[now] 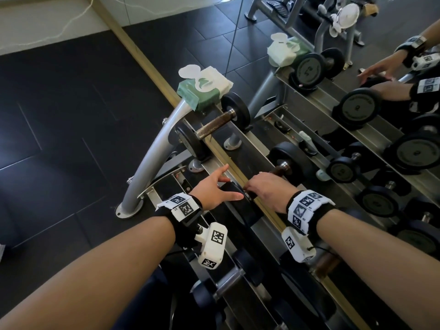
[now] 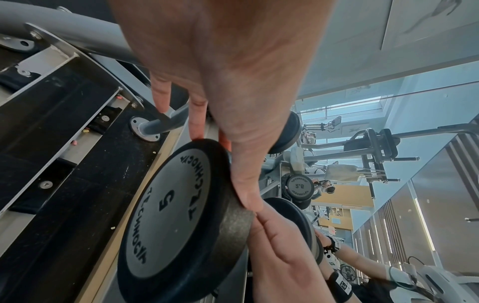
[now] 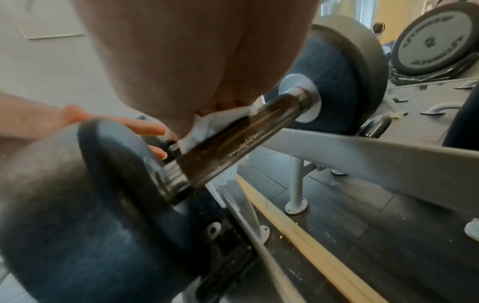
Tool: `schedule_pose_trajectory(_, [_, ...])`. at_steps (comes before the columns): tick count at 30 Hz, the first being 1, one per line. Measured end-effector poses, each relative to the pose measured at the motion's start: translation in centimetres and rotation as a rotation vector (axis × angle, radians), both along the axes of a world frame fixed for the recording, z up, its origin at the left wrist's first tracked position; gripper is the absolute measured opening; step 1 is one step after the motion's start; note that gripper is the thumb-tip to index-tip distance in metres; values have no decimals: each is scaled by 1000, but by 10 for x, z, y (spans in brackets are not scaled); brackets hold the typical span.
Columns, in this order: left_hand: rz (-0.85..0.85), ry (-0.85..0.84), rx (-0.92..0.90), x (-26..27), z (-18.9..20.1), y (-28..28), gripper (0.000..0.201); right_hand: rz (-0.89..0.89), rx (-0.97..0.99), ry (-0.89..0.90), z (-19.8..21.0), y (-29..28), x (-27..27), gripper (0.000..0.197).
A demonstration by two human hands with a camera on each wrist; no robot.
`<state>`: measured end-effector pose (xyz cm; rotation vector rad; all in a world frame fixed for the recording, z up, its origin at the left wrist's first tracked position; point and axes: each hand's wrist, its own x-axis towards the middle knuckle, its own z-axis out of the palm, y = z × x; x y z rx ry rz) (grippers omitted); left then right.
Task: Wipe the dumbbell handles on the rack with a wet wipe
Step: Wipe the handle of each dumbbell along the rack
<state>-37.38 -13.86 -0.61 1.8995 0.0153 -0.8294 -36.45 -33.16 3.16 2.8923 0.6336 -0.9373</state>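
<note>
At the left end of the rack (image 1: 152, 148), the left hand (image 1: 212, 190) is resting with fingers spread on the dumbbell (image 2: 181, 215) head, probably steadying it, while to its right the right hand (image 1: 266, 189) is gripping a wet wipe (image 3: 207, 123) around the handle (image 3: 241, 135).

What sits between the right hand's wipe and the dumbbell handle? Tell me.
Nothing visible. The right hand already presses the wipe against the handle; the left hand rests on the near weight head, off the bar.
</note>
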Motion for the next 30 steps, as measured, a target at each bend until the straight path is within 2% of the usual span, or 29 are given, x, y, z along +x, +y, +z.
schedule_pose_trajectory(2, [-3, 4, -5, -1, 0, 0, 97, -37, -11, 22, 5, -7, 7, 44])
schedule_pose_trajectory(4, [-10, 1, -5, 0, -1, 1, 94, -109, -48, -10, 13, -20, 18, 30])
schedule_pose_trajectory(6, [-11, -7, 2, -1, -1, 1, 93, -137, -64, -65, 14, -27, 22, 25])
schedule_pose_trajectory(9, [-10, -13, 9, 0, -1, 0, 94, -119, -71, -9, 5, -13, 6, 41])
schedule_pose_trajectory(12, [-7, -14, 19, 1, 0, -1, 95, -68, 83, 44, -5, -2, -13, 55])
schedule_pose_trajectory(15, [-16, -13, 29, 2, 1, -1, 95, -84, 94, 36, 4, -23, -1, 54])
schedule_pose_trajectory(19, [-25, -15, 37, 3, 2, 0, 94, -196, 91, -90, 14, -49, 12, 42])
schedule_pose_trajectory(22, [-27, -12, 32, 4, 2, -1, 94, -98, 65, -100, 2, -41, -3, 45])
schedule_pose_trajectory(27, [-21, -20, 33, 5, -2, 0, 92, 203, 35, -13, -7, -25, -33, 53])
schedule_pose_trajectory(29, [-11, -20, 32, 5, -3, 0, 93, 99, 2, -64, -7, -37, -31, 49])
schedule_pose_trajectory(30, [-14, -19, 32, 7, -3, 0, 94, -21, -1, -100, -3, -44, -23, 54])
